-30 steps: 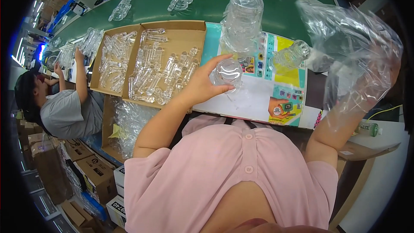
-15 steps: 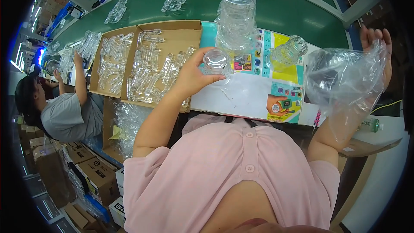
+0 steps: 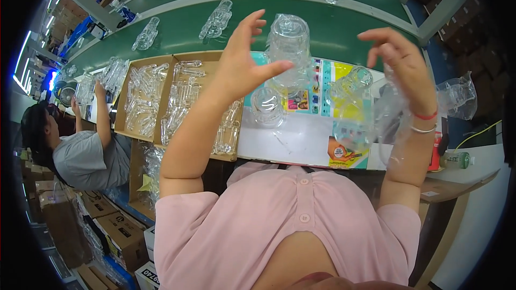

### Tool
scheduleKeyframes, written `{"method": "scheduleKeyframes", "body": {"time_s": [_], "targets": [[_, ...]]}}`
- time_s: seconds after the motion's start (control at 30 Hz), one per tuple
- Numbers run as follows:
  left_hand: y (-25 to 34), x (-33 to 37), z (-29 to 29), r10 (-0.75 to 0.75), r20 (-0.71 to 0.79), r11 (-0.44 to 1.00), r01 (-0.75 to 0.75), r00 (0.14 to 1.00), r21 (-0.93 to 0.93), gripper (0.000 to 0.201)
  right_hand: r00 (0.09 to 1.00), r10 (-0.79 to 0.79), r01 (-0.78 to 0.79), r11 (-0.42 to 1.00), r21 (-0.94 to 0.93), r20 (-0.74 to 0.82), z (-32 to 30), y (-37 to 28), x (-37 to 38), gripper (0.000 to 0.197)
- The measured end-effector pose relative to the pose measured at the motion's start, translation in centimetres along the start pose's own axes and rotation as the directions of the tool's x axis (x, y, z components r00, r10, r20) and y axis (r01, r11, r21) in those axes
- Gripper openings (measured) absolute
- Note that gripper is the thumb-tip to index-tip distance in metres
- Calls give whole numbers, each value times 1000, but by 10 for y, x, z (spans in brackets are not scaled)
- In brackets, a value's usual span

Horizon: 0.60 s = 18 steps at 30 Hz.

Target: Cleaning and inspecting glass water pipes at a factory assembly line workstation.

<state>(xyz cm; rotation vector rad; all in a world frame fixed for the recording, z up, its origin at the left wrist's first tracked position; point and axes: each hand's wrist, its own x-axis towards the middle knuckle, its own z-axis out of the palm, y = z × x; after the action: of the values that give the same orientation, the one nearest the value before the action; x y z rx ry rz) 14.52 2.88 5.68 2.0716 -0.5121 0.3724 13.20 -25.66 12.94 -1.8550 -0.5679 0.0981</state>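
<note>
My left hand is raised with thumb and fingers apart, holding nothing. Just beyond it stands a tall clear glass vessel wrapped in plastic. Below the thumb, a clear round glass piece stands upright on the white board. My right hand hovers to the right, its fingers bent but spread. A clear plastic bag, smeared by motion, hangs below that hand beside my forearm. Between the hands, another clear glass piece lies tilted on the printed sheet.
Cardboard trays of small clear glass tubes sit to the left. Wrapped pieces lie on the green table. Another wrapped piece is at the far right, near a green bottle. A co-worker sits at the left.
My left hand has let go of the round glass piece and risen toward the wrapped vessel. My right hand has swung inward from the far right, and the bag has moved left and down.
</note>
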Motion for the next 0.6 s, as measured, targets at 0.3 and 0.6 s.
{"method": "scheduleKeyframes", "body": {"time_s": [0.3, 0.6], "targets": [[15, 54, 16, 43, 81, 943, -68, 996, 326, 63, 999, 14, -24, 956, -292, -36, -7, 6, -19, 34], [8, 59, 13, 74, 146, 945, -116, 987, 305, 59, 996, 58, -72, 970, -233, -65, -17, 13, -37, 33]]}}
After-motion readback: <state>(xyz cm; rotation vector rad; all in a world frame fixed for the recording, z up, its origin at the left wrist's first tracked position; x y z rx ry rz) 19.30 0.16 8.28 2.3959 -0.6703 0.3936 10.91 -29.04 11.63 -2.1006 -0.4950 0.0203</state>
